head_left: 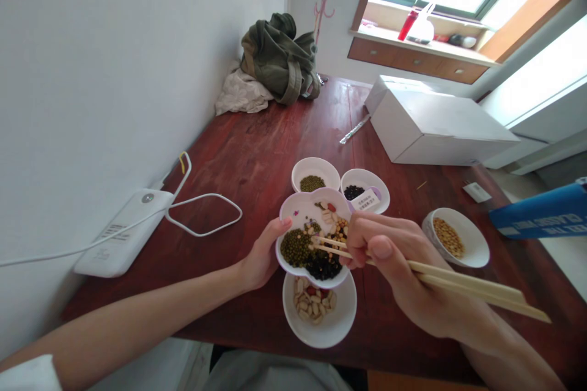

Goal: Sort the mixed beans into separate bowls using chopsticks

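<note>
Nearest the camera, the right hand [398,272] grips a pair of chopsticks [472,284], their long axis slanting from lower right to upper left. Their tips reach into a scalloped dish [300,208], just left of that hand, where green beans [293,249], black beans [323,267] and yellow beans [340,231] meet; whether they pinch anything, I cannot tell. Opposite, the left hand [262,255] holds the dish's left edge, thumb on the rim. On the worktop [257,159], a bowl [346,311] of pale kernels [316,305] sits partly hidden behind the dish's near edge.

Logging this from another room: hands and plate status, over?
Left hand gripping plate rim. Right hand holding chopsticks, tips over plate. Plate partly hides near bowl.
</note>
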Demonstrator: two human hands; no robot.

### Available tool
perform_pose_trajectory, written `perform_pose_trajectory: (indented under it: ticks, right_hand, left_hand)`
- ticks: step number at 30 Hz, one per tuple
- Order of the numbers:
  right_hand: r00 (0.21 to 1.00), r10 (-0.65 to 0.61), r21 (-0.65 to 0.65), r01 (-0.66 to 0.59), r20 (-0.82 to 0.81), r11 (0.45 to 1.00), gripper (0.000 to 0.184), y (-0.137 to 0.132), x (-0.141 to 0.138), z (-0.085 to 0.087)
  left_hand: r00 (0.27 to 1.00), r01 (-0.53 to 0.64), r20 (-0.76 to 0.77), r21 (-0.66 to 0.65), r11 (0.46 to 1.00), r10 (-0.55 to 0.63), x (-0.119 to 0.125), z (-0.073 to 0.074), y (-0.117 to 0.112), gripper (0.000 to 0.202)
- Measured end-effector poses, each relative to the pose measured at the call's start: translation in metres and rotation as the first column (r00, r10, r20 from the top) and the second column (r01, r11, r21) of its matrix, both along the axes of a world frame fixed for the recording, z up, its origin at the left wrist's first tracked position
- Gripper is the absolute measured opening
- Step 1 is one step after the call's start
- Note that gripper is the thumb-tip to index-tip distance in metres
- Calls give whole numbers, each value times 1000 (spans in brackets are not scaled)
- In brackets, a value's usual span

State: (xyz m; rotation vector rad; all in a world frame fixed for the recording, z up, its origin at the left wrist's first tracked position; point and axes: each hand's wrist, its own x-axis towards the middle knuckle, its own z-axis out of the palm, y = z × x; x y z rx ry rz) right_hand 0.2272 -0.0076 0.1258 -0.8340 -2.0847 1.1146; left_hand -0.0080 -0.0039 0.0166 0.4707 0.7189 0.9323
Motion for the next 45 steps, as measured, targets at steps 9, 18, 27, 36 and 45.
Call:
perform_pose_trajectory:
  ticks: [9, 18, 27, 36, 45]
  right_hand:
    - [990, -14, 102, -1, 138, 995, 35, -8, -5, 6]
    - [978, 7, 85, -25, 207, 996, 36, -12, -5, 10]
    - [991, -15, 199, -12, 132, 980, 36, -5, -8, 4]
    - [996, -75, 66, 72, 40, 995, 50, -25, 20, 19]
    - [996, 10, -26, -8, 83, 1000, 57, -18, 20, 30]
  left_hand:
    - [1000, -14, 17, -26, 1000, 15, 1, -1, 0, 67]
    - [1000, 3, -12, 12, 1000, -3, 1, -5, 0, 73]
    - [1000, -3, -16, 6, 1000, 3, 1, -8, 1, 73]
    - [1000, 5, 15, 17, 1000, -5, -1, -9, 1, 61]
    - [1000, -6, -23, 6, 1000, 6, -1, -4, 1, 63]
